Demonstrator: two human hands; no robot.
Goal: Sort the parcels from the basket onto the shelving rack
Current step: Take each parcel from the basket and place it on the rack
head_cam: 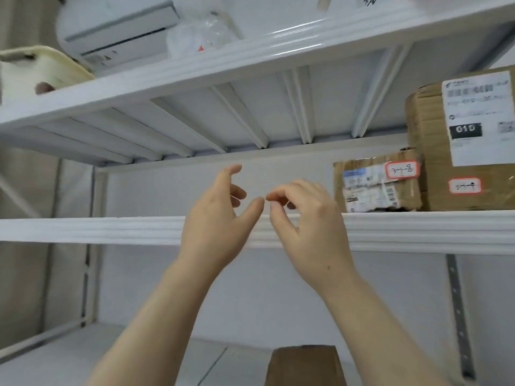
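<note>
In the head view my left hand (214,218) and right hand (309,221) hang before the middle shelf (111,229), fingers (278,195) loosely curled, tips nearly meeting, holding nothing. A small parcel (376,185) stands at the right on that shelf, just beside a large parcel (446,151); a brown parcel (303,366) sits on the lower shelf (83,358), near me, and the basket is out of sight. Dropping my arms blind for the next one, I could knock that brown parcel off its edge.
</note>
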